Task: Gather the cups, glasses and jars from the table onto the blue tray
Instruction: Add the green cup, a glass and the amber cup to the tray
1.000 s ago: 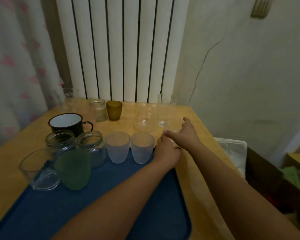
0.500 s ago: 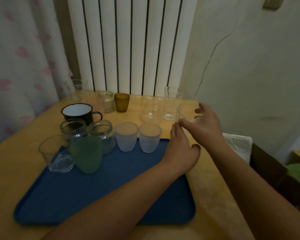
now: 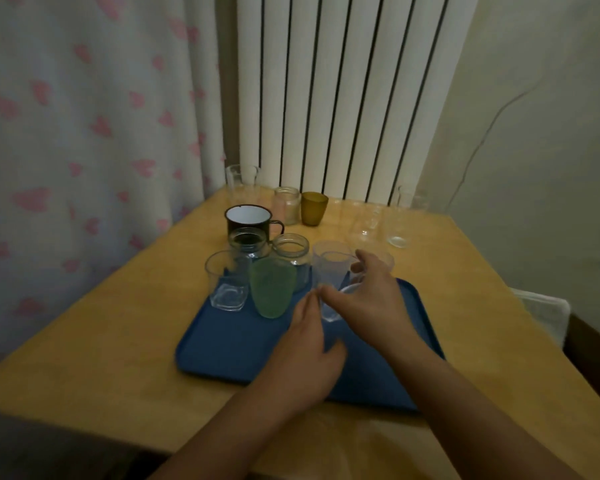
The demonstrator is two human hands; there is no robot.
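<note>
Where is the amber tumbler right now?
Head view: the amber plastic tumbler stands on the wooden table near the white radiator, right of a small glass jar, off the tray.

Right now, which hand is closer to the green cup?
Left. The left hand sits just right of the green cup; the right hand is farther right, holding a clear glass.

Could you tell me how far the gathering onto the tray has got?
Done: a green frosted cup, clear square-based glass and jars stand on the blue plastic tray. In hand: the right hand holds a clear glass over it. Left: black enamel mug, amber cup, tall clear glasses behind.
</note>
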